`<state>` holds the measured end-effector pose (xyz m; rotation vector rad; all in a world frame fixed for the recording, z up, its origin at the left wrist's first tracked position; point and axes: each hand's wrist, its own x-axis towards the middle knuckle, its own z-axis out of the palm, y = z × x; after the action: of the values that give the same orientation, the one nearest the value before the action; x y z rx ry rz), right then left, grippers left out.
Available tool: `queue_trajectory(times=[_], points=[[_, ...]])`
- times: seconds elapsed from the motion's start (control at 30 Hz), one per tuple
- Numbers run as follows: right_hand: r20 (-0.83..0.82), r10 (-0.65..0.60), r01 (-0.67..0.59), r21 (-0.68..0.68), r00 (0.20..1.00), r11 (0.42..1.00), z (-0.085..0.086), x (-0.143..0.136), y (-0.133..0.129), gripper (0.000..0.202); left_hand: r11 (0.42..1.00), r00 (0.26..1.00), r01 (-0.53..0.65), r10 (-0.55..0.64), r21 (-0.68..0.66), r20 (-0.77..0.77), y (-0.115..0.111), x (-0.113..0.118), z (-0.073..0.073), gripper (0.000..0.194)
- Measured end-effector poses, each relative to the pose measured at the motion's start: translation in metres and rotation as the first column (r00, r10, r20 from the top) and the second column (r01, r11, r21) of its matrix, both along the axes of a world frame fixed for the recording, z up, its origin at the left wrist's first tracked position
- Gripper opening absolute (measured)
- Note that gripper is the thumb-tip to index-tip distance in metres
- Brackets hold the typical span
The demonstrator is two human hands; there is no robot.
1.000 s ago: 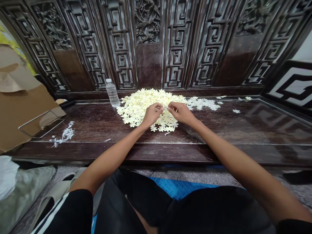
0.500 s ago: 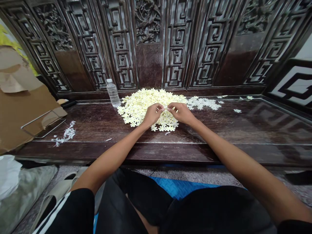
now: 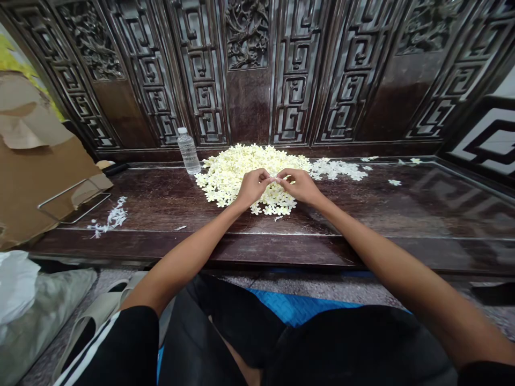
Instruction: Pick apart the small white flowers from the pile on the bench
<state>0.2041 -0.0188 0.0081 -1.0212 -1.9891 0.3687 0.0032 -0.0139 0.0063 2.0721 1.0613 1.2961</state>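
My left hand (image 3: 252,187) and my right hand (image 3: 298,185) meet fingertip to fingertip just above a heap of pale yellow artificial flowers (image 3: 229,166). Both are closed in a pinch. Something small and whitish shows between the fingertips, too little of it to name. Loose flowers lie at the heap's front edge, below my hands. To the right of the heap is a flat spread of whiter flowers (image 3: 340,170). One thin white scrap (image 3: 278,219) rests on the dark wooden bench (image 3: 362,209) in front of the heap.
A clear plastic bottle (image 3: 188,151) stands left of the heap. Farther left are a small pile of white scraps (image 3: 115,216), a bent metal wire frame (image 3: 72,201) and a cardboard box (image 3: 44,177). A carved wooden lattice back (image 3: 249,107) rises behind the bench.
The view has shifted slightly. My fingertips have come closer together, and the white bit between them shows less than before. Both hands otherwise stay in place over the heap.
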Motion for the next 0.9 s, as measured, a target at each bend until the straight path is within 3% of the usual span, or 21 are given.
queue_trajectory(times=[0.57,0.9], points=[[-0.022,-0.035,0.034,-0.009,0.999,0.999,-0.0008,-0.0055,-0.0017,0.042,0.999,0.999,0.035,-0.036,-0.024,-0.017,0.0004,0.0021,0.0000,0.044],[-0.060,-0.062,0.064,0.028,0.996,0.998,0.0032,-0.0056,-0.0074,0.039,0.992,0.991,0.108,-0.102,-0.071,0.088,-0.0006,-0.0003,0.0041,0.047]])
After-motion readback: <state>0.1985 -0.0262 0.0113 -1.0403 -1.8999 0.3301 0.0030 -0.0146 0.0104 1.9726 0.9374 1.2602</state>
